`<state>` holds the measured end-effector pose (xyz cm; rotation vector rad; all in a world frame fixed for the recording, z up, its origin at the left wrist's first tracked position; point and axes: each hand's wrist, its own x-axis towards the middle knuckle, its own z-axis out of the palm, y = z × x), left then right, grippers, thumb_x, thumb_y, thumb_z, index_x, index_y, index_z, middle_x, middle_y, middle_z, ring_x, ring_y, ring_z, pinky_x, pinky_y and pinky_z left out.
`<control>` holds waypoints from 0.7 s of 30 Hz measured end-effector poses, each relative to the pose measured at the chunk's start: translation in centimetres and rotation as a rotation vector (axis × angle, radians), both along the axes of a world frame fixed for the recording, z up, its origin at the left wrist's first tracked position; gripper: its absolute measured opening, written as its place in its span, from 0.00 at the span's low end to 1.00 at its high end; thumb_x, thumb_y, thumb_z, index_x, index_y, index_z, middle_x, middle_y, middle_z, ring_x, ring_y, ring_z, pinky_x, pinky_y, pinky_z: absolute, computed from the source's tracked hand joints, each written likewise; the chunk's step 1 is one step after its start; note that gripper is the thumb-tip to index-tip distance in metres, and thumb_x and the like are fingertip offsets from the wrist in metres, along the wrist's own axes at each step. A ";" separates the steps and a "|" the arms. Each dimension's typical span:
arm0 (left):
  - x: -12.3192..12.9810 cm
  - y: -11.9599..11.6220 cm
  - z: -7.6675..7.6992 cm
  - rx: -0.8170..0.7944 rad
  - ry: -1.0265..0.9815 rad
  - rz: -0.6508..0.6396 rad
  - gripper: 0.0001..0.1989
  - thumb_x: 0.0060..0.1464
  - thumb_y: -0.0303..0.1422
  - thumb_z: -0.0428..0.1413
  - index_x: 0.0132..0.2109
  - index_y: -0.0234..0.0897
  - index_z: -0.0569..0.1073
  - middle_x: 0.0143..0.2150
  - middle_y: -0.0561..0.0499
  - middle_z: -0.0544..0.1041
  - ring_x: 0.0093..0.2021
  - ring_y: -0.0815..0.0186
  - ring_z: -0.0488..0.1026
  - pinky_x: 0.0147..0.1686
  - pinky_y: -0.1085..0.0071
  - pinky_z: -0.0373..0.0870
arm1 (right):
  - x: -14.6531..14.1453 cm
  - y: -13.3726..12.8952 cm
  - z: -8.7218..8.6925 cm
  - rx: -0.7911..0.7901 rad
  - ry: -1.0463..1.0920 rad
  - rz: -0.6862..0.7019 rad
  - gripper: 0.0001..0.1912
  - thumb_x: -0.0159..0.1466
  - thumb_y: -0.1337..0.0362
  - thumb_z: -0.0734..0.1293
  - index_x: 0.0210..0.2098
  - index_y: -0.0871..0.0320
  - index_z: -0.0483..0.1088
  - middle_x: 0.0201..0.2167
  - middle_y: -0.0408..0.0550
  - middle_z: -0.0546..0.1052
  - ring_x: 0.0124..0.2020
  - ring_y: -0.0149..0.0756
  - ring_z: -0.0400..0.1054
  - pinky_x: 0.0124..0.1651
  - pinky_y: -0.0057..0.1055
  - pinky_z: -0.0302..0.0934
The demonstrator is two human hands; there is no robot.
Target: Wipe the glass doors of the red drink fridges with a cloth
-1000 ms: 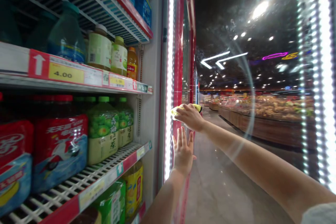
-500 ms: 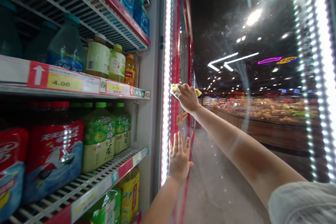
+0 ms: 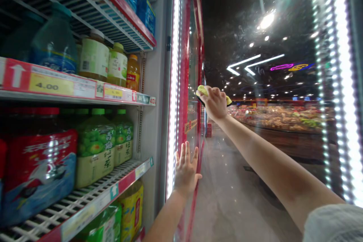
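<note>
Cloth (image 3: 202, 90) is grasped, bunched, by the curled right grip (image 3: 217, 103), up at the glass (image 3: 261, 0), above and right of the left grip (image 3: 183, 176), which is spread flat, nothing held. Cloth judged light, soft, limp, hard to damage; best held folded, flat under the palm. Glass judged stiff, slick, breakable. Cloth mostly covered by the right grip; only yellow ends and a dark edge shown. Left grip's contact with glass can't be told. Sleeve (image 3: 334, 222) cut off.
</note>
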<state>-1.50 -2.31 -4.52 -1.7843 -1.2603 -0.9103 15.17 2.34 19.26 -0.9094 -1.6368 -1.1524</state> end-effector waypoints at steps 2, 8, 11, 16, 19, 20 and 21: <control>0.0 -0.3 0.1 0.004 -0.007 -0.012 0.64 0.43 0.41 0.73 0.76 0.41 0.42 0.78 0.29 0.38 0.76 0.38 0.41 0.67 0.36 0.57 | 2.2 -0.1 -0.2 0.047 0.141 -0.020 0.23 0.75 0.60 0.55 0.66 0.42 0.66 0.64 0.50 0.69 0.57 0.54 0.58 0.50 0.46 0.53; 1.8 -0.8 1.7 0.050 -0.009 -0.065 0.64 0.48 0.42 0.71 0.77 0.41 0.36 0.78 0.32 0.39 0.77 0.41 0.41 0.69 0.39 0.56 | 4.5 -0.8 -7.0 0.069 0.139 -0.093 0.23 0.75 0.61 0.55 0.66 0.43 0.66 0.65 0.52 0.68 0.59 0.54 0.57 0.50 0.47 0.53; 3.6 -0.4 3.8 0.073 -0.007 -0.111 0.65 0.49 0.41 0.70 0.76 0.41 0.31 0.78 0.31 0.40 0.77 0.42 0.41 0.70 0.39 0.54 | 4.6 -0.9 -5.0 0.035 0.003 -0.110 0.22 0.75 0.59 0.56 0.65 0.40 0.67 0.66 0.48 0.68 0.59 0.51 0.57 0.51 0.45 0.53; 5.9 0.2 7.6 0.106 0.016 -0.180 0.65 0.52 0.39 0.69 0.76 0.42 0.26 0.78 0.34 0.39 0.77 0.45 0.38 0.71 0.37 0.47 | 9.1 -1.3 -0.6 -0.031 0.265 -0.155 0.23 0.74 0.62 0.57 0.66 0.40 0.66 0.68 0.48 0.65 0.58 0.54 0.57 0.51 0.45 0.53; 6.6 0.4 9.3 0.134 0.048 -0.198 0.67 0.51 0.40 0.70 0.75 0.41 0.25 0.78 0.33 0.39 0.77 0.45 0.36 0.72 0.38 0.45 | 11.1 -1.8 -3.4 -0.046 0.443 -0.209 0.24 0.74 0.64 0.57 0.66 0.42 0.66 0.68 0.50 0.64 0.59 0.55 0.57 0.52 0.47 0.53; 6.8 0.5 9.8 0.143 0.061 -0.200 0.68 0.50 0.41 0.70 0.75 0.40 0.24 0.78 0.32 0.40 0.77 0.44 0.36 0.72 0.38 0.44 | 11.2 -2.0 -4.6 -0.051 0.453 -0.225 0.24 0.73 0.64 0.58 0.66 0.42 0.66 0.68 0.51 0.64 0.59 0.55 0.57 0.52 0.46 0.53; 7.2 0.5 10.4 0.151 0.077 -0.202 0.68 0.50 0.42 0.70 0.75 0.40 0.24 0.78 0.32 0.40 0.77 0.44 0.36 0.72 0.39 0.44 | 11.1 -2.2 -5.6 -0.061 0.424 -0.234 0.24 0.73 0.64 0.58 0.66 0.42 0.66 0.68 0.50 0.64 0.60 0.54 0.57 0.53 0.46 0.54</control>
